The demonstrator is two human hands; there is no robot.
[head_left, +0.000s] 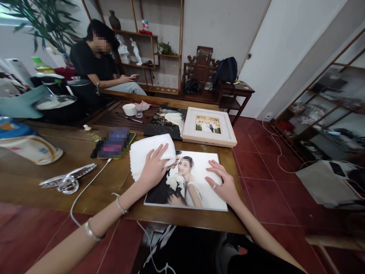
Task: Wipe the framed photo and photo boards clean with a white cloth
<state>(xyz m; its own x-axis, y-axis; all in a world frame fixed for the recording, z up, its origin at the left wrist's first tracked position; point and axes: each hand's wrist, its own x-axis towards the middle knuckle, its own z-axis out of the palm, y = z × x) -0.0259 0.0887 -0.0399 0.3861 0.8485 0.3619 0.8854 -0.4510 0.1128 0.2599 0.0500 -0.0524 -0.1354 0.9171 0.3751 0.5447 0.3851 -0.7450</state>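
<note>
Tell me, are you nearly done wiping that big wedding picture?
Probably not. No part looks finished yet. The left hand presses a white folded cloth on the top-left corner of the frameless wedding photo print, the right hand steadying it flat. The rest of that print seems left, perhaps also the dark print and white-framed photo behind.

The cloth (146, 151) under the left hand (154, 170) hides a far corner of the photo (199, 169), the phone (116, 143) just beyond that hand is blurred, and the bag (20, 141) far to its left is cut by the edge.
</note>
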